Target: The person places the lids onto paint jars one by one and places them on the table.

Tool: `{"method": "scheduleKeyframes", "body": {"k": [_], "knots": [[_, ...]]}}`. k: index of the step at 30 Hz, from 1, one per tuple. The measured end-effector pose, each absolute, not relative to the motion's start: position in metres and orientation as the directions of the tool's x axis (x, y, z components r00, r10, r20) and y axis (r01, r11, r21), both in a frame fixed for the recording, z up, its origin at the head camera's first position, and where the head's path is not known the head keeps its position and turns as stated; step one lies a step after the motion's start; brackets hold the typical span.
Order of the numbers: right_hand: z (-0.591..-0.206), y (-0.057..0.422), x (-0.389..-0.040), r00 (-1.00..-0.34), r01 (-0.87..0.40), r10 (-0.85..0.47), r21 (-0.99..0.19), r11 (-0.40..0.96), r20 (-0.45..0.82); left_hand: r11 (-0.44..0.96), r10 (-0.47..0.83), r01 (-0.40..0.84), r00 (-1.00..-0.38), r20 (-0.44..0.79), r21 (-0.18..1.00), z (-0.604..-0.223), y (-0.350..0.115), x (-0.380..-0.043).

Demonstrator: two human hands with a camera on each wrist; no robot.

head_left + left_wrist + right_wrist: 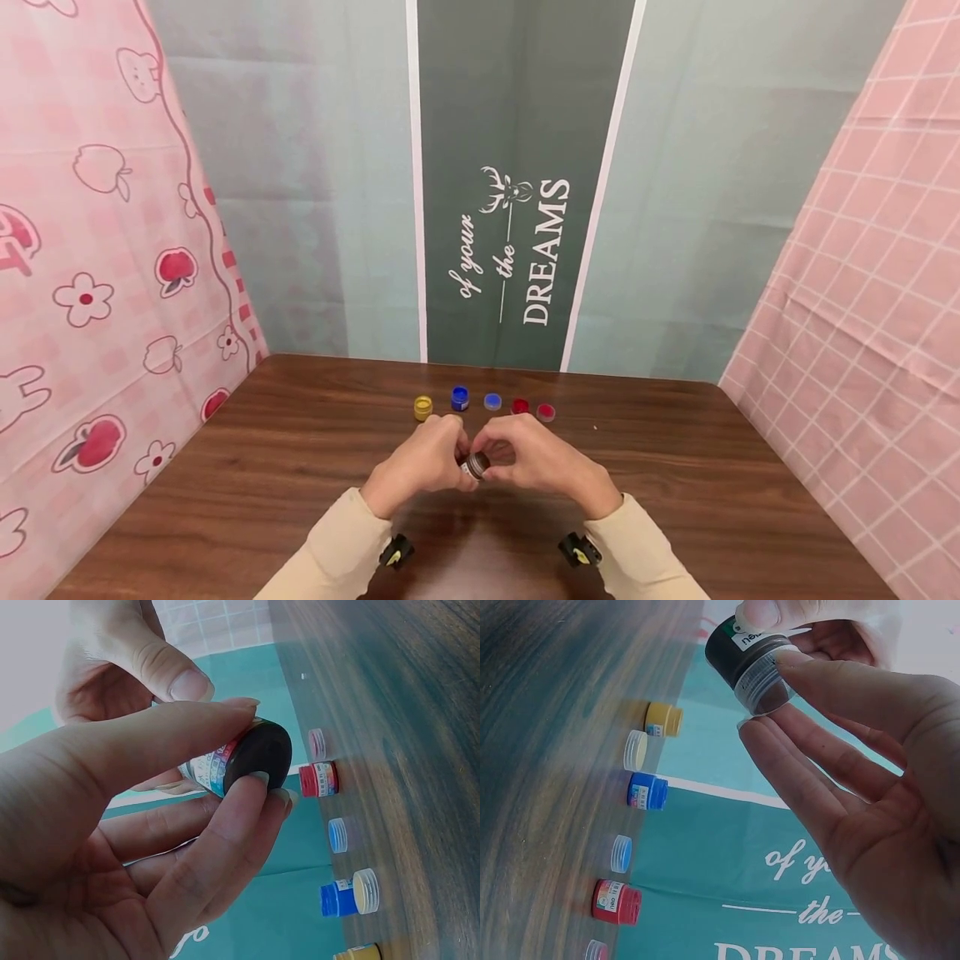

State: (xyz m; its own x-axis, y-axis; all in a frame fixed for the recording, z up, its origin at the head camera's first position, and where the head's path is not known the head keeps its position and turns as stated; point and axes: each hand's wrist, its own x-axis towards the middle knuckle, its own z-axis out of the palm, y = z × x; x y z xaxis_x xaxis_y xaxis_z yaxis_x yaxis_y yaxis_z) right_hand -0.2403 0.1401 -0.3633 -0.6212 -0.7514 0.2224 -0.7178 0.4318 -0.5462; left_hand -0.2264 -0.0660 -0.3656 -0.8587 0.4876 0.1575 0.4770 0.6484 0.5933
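A small dark brown or black paint jar [475,465] is held tilted between both hands above the table. My left hand [429,457] grips the jar's body, with thumb and fingers around its dark base in the left wrist view. At the other end, my right hand [538,457] pinches the clear ribbed screw lid [763,684] between thumb and fingertips. That lid sits on the jar's mouth; whether it is tight or loose I cannot tell. A white label shows on the jar's side in the right wrist view.
Behind the hands on the wooden table [675,467] stand a yellow jar [423,407], a blue jar [460,399] and a red jar [520,406], all lidless. Their clear lids lie among them: yellowish [635,751], blue-tinted [492,402] and red-tinted [547,412]. Cloth hangs around the table.
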Motion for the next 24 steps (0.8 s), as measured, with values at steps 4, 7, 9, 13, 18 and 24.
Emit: {"method": "scheduleKeyframes", "body": {"k": [4, 7, 9, 13, 18, 24], "knots": [[-0.3623, 0.1397, -0.2402, -0.627, -0.715, -0.748, -0.542, 0.441, 0.219, 0.643, 0.492, 0.483, -0.855, 0.163, 0.594, -0.3653, -0.0664, -0.227], [-0.3622, 0.139, -0.2399, -0.638, -0.703, -0.743, -0.548, 0.453, 0.204, 0.643, 0.493, 0.482, -0.855, 0.161, 0.595, -0.3654, -0.0668, -0.2267], [-0.3626, 0.1385, -0.2398, -0.646, -0.693, -0.739, -0.553, 0.462, 0.193, 0.643, 0.492, 0.479, -0.856, 0.158, 0.597, -0.3652, -0.0671, -0.2263], [-0.3632, 0.1385, -0.2398, -0.66, -0.677, -0.73, -0.561, 0.476, 0.178, 0.646, 0.489, 0.474, -0.859, 0.153, 0.598, -0.3647, -0.0666, -0.2257], [-0.3641, 0.1393, -0.2399, -0.665, -0.679, -0.726, -0.548, 0.489, 0.176, 0.651, 0.49, 0.481, -0.857, 0.159, 0.587, -0.3647, -0.0658, -0.2258], [-0.3634, 0.1402, -0.2407, -0.654, -0.695, -0.726, -0.547, 0.467, 0.211, 0.653, 0.481, 0.464, -0.865, 0.146, 0.598, -0.364, -0.0668, -0.2255]]}}
